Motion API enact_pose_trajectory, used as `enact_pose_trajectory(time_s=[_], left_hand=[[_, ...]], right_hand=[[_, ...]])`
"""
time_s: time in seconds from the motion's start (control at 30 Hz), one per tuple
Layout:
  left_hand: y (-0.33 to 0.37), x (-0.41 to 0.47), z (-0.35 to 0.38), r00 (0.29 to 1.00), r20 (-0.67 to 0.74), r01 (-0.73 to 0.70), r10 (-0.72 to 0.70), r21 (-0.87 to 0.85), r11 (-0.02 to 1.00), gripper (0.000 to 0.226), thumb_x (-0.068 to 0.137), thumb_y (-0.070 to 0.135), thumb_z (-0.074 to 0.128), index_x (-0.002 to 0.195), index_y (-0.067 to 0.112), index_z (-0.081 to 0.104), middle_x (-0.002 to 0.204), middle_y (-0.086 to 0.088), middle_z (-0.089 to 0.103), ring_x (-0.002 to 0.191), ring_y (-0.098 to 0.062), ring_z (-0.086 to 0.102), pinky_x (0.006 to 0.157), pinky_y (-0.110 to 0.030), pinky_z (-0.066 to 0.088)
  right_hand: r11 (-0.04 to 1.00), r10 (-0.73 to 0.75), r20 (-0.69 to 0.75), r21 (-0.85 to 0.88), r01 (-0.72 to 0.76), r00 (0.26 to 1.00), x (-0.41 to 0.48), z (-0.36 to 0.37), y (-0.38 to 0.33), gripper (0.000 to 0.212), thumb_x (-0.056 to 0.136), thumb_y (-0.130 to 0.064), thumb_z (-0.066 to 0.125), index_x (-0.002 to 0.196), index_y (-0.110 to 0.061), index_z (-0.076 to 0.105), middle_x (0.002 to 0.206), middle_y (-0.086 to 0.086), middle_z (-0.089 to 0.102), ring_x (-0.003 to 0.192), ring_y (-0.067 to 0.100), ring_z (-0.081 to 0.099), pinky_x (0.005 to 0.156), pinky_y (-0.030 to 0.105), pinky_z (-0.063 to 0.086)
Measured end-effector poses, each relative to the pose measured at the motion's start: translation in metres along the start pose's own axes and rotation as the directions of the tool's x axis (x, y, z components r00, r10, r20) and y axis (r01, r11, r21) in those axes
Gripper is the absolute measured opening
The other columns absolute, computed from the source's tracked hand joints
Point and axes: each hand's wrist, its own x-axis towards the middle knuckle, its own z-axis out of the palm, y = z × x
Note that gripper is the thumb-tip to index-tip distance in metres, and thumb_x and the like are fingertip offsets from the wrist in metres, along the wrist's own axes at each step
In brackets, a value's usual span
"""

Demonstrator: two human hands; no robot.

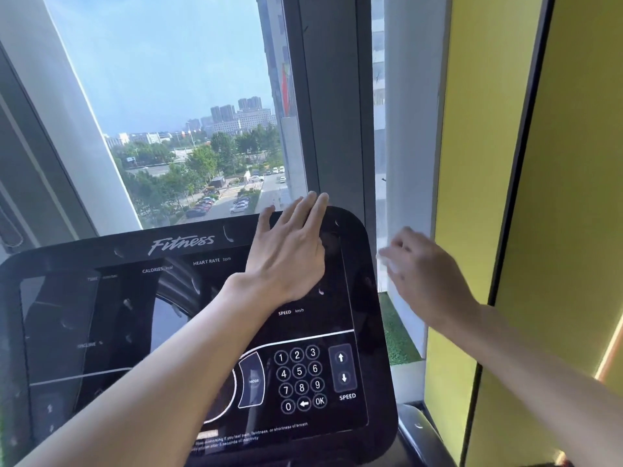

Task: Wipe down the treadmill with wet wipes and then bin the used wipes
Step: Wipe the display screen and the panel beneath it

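Observation:
The treadmill's black glossy console (pixel 313 325) fills the lower left and middle, with a number keypad and speed arrows at its lower right. My left hand (pixel 290 251) lies flat on the console's upper right corner, fingers straight and reaching over its top edge. My right hand (pixel 424 274) hangs in the air just right of the console's right edge, blurred, fingers curled round a small white wet wipe (pixel 387 261) that shows at the fingertips.
A large window (pixel 175 112) stands behind the console, with a dark grey frame post (pixel 333 106) to its right. A white column (pixel 411 136) and a yellow wall (pixel 546 197) close off the right side. Green turf (pixel 397 332) lies below the column.

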Motion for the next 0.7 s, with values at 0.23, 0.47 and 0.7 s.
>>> enact_pose_trajectory(time_s=[0.23, 0.47, 0.7], left_hand=[[-0.025, -0.004, -0.018, 0.996, 0.083, 0.04, -0.029, -0.137, 0.99, 0.054, 0.102, 0.018, 0.032, 0.155, 0.019, 0.022, 0.166, -0.002, 0.001, 0.153, -0.021, 0.004, 0.124, -0.037, 0.01], [-0.036, -0.004, -0.014, 0.998, 0.062, 0.012, -0.014, 0.039, 0.999, 0.052, 0.101, 0.03, 0.028, 0.152, 0.036, 0.019, 0.151, 0.005, 0.038, 0.14, -0.026, 0.033, 0.114, -0.057, 0.02], [-0.044, -0.007, -0.012, 0.999, 0.049, -0.022, 0.02, 0.052, 0.998, 0.056, 0.099, 0.028, 0.031, 0.152, 0.037, 0.016, 0.149, 0.012, 0.037, 0.136, -0.022, 0.035, 0.111, -0.049, 0.023]], right_hand=[[0.983, 0.056, -0.05, 0.179, -0.046, 0.997, 0.009, 0.004, -0.024, 0.021, 0.084, 0.004, 0.069, 0.1, -0.007, 0.061, 0.095, 0.005, 0.057, 0.066, 0.018, 0.055, 0.058, 0.02, 0.046], [0.931, 0.341, -0.272, 0.228, -0.284, 0.9, 0.048, 0.023, -0.046, 0.009, 0.086, 0.0, 0.07, 0.092, -0.007, 0.066, 0.088, -0.002, 0.053, 0.067, 0.012, 0.048, 0.06, 0.006, 0.031], [0.967, 0.252, -0.232, 0.104, -0.234, 0.939, 0.064, 0.024, -0.057, 0.018, 0.084, 0.008, 0.064, 0.096, -0.004, 0.07, 0.088, 0.004, 0.052, 0.067, 0.023, 0.056, 0.059, 0.026, 0.043]])
